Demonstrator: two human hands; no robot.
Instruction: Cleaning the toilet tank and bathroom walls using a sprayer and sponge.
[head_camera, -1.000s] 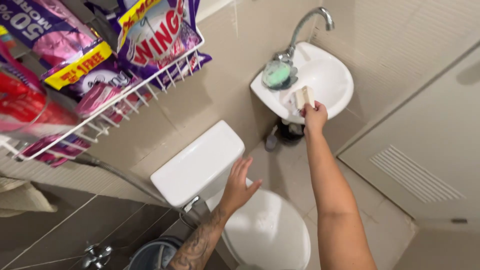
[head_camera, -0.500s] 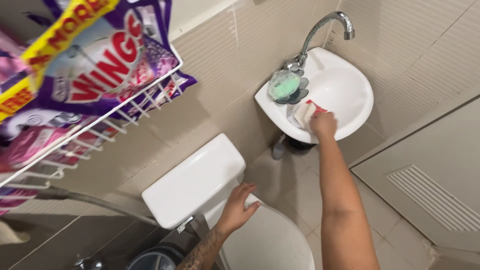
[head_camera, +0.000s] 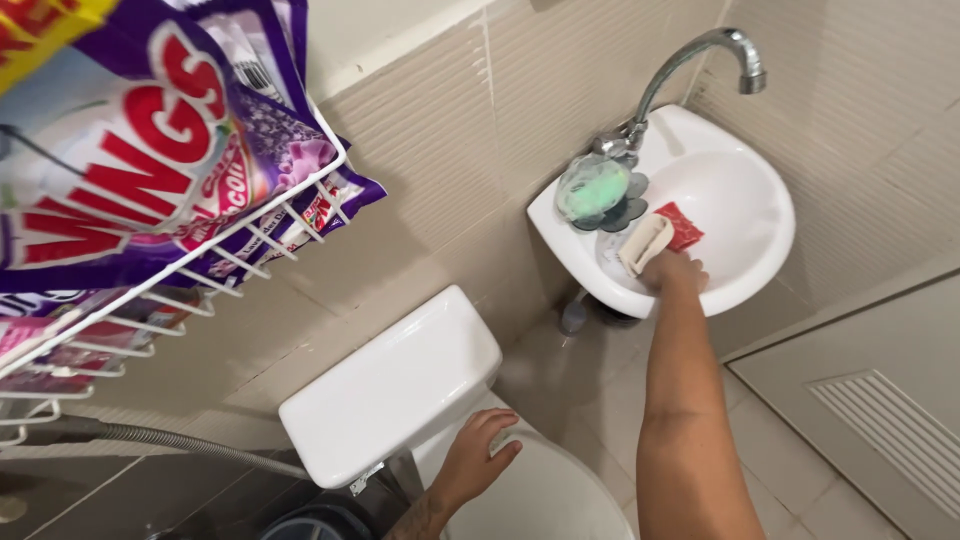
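The right hand's (head_camera: 673, 272) fingers are largely hidden behind a cream rectangular bar (head_camera: 645, 243), which is held in its grip on the rim of the white sink (head_camera: 745, 195), beside a red wrapper (head_camera: 683, 226). The left hand (head_camera: 478, 458) is laid open-palmed on the toilet lid (head_camera: 540, 495), holding nothing.

Purple, white and red pouch (head_camera: 150, 170) in wire rack (head_camera: 250, 235) upper left, small red packet (head_camera: 683, 226) in sink (head_camera: 750, 190)

Cream scrub brush (head_camera: 645, 243) tilted on white sink (head_camera: 770, 262) rim.
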